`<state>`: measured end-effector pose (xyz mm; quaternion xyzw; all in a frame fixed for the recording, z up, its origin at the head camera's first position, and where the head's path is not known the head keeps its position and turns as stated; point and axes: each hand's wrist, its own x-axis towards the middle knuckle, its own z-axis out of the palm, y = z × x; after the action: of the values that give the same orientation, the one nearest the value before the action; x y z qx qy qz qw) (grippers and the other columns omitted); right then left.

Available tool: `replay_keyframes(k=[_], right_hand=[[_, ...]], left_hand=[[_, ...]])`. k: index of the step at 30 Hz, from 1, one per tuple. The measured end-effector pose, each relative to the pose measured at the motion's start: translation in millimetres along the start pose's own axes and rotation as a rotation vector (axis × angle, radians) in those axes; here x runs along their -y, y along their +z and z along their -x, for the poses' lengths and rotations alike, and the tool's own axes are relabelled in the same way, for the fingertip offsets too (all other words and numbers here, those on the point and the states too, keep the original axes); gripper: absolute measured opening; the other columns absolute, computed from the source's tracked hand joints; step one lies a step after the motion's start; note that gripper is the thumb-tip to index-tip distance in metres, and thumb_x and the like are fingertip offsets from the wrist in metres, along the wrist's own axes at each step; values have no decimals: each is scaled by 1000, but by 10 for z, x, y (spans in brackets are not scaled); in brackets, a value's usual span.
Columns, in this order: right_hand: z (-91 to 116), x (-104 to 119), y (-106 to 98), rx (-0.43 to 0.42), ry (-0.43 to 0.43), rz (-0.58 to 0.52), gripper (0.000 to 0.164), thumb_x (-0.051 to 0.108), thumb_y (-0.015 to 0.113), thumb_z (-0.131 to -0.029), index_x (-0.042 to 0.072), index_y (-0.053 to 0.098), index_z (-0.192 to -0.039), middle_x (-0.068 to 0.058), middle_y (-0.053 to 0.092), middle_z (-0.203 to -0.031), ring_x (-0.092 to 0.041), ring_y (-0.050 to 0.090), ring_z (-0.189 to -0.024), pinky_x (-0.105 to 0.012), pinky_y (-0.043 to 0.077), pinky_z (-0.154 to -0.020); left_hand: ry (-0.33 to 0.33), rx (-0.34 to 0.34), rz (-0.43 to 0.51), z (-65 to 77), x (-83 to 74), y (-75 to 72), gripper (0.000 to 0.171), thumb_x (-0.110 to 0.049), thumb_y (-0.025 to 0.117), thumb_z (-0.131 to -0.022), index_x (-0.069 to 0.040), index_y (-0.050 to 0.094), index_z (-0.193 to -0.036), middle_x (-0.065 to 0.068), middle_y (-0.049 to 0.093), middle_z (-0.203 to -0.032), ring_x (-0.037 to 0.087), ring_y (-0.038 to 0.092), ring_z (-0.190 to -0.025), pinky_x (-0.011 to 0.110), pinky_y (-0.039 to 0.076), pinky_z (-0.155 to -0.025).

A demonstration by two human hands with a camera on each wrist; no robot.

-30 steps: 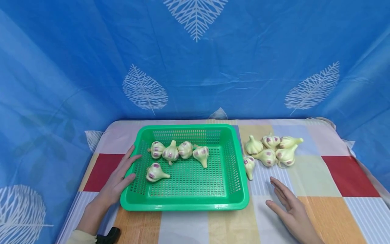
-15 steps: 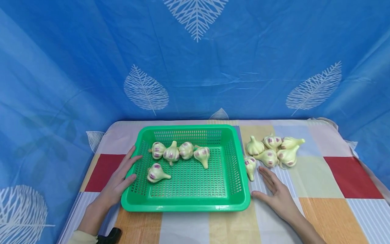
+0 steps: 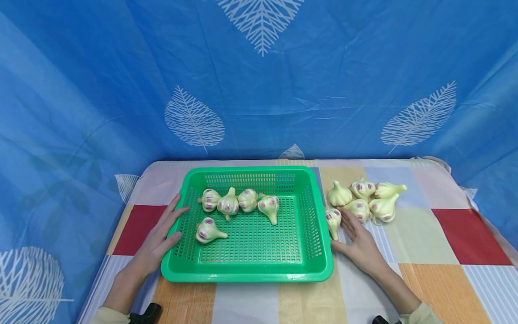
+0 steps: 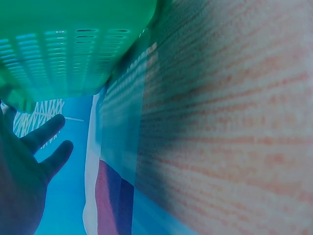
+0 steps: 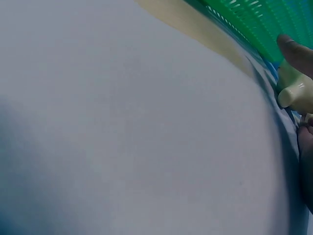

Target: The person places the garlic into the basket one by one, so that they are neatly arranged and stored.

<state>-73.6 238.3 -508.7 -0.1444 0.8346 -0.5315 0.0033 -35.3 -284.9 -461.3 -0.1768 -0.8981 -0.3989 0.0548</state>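
Observation:
A green plastic basket point(image 3: 247, 277) holds several garlic bulbs, among them one with its stem to the right point(image 3: 208, 230) near the left wall. My left hand point(image 3: 151, 245) lies along the basket's left side with its fingers spread and its fingertips at the rim. Just outside the right wall lies a single garlic bulb point(image 3: 333, 220), also seen in the right wrist view as a pale stem point(image 5: 289, 94). My right hand point(image 3: 362, 247) is around this bulb, thumb on the near side and straight fingers to its right. Whether the fingers press on it I cannot tell.
Several more garlic bulbs point(image 3: 358, 209) lie in a cluster right of the basket, close behind the right fingertips. A patchwork-patterned cloth point(image 3: 429, 288) covers the table. Blue sheeting with white leaf prints point(image 3: 259, 112) hangs behind and at both sides.
My right hand has moved left and away from me, from the bare cloth to the single garlic bulb beside the basket. The left hand and the basket stay where they were.

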Motion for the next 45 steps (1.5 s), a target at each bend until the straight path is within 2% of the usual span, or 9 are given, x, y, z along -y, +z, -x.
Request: replay_keyframes(k=[6, 9, 13, 15, 17, 29, 37, 42, 45], right_hand=[[-109, -10, 29, -16, -11, -13, 89, -3, 81, -81, -5, 30, -154, -28, 34, -156, -51, 31, -139, -11, 31, -104], [-136, -5, 43, -34, -14, -23, 79, -5, 78, -84, -6, 36, -151, -29, 41, -151, -46, 35, -139, -12, 34, -103], [-149, 15, 51, -72, 17, -91, 62, -6, 73, -87, -10, 47, -143, -32, 49, -142, -17, 51, -130, -15, 43, -96], [-153, 24, 48, -85, 41, -152, 58, -7, 72, -88, -12, 49, -141, -35, 51, -138, -3, 53, -122, -17, 46, -93], [-148, 32, 40, -84, 69, -195, 59, -8, 72, -87, -13, 48, -141, -37, 50, -137, 5, 53, -117, -17, 47, -91], [-154, 43, 27, -73, 91, -254, 63, -12, 72, -85, -16, 44, -142, -37, 47, -138, 4, 53, -116, -18, 48, -90], [-116, 99, -29, -73, 155, -249, 68, -4, 76, -86, -17, 41, -143, -37, 45, -140, 6, 55, -113, -18, 48, -90], [-95, 199, -152, -83, 168, -242, 73, -3, 77, -86, -18, 37, -145, -40, 42, -141, 7, 57, -110, -17, 49, -88], [-100, 292, -244, -100, 163, -214, 72, -4, 76, -86, -18, 37, -145, -40, 43, -139, 7, 59, -109, -17, 50, -87]], left_hand=[[3, -3, -10, 0, 1, -3, 66, -12, 55, -92, -14, 37, -155, 1, 12, -168, 10, 15, -150, 56, 44, -98], [5, -4, -11, -1, 0, -5, 66, -12, 55, -92, -14, 38, -155, 2, 12, -168, 11, 15, -150, 58, 44, -97], [3, -3, -8, -1, -9, -11, 66, -12, 56, -92, -13, 38, -155, 2, 12, -168, 11, 15, -150, 57, 44, -98], [3, -1, -7, -3, -15, -15, 66, -12, 56, -92, -13, 38, -155, 2, 12, -168, 11, 15, -150, 57, 44, -98], [3, 0, -3, -4, -20, -15, 66, -12, 56, -92, -13, 38, -155, 2, 12, -168, 11, 15, -150, 57, 44, -98], [9, 3, -12, -8, -12, -24, 66, -12, 57, -91, -12, 38, -155, 2, 13, -168, 12, 16, -150, 45, 46, -98], [0, 2, -3, -2, -12, -17, 65, -12, 56, -92, -11, 39, -155, 1, 12, -168, 11, 15, -150, 54, 44, -99], [-2, 2, 9, -2, -11, -16, 64, -12, 55, -93, -11, 38, -155, 2, 12, -168, 11, 14, -150, 61, 43, -98], [0, 1, 5, -8, -14, -14, 65, -13, 56, -92, -12, 38, -155, 1, 12, -168, 11, 14, -150, 61, 45, -96]])
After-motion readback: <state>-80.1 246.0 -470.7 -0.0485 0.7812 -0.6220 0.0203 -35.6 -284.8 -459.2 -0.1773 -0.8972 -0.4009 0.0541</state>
